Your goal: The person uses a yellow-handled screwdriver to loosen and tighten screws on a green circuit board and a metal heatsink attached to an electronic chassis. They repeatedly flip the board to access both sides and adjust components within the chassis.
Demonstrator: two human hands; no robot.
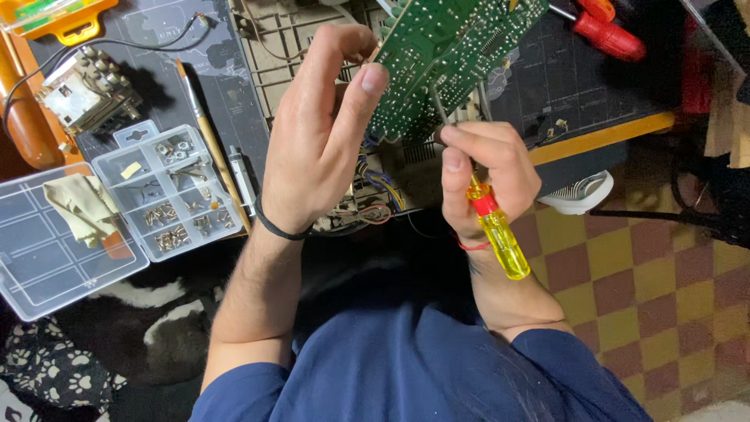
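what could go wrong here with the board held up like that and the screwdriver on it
1. The left hand grips the green circuit board only by its edge, so pressure from the yellow-handled screwdriver in the right hand might make it slip or flex.
2. The screwdriver tip could skid across the solder side.
3. A freed screw may drop into the open chassis below rather than the open parts box.

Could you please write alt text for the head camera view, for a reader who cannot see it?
A person's left hand tilts up a green circuit board while the right hand holds a yellow-handled screwdriver with its shaft against the board. To the left on the desk lies an open clear parts organiser of small screws.
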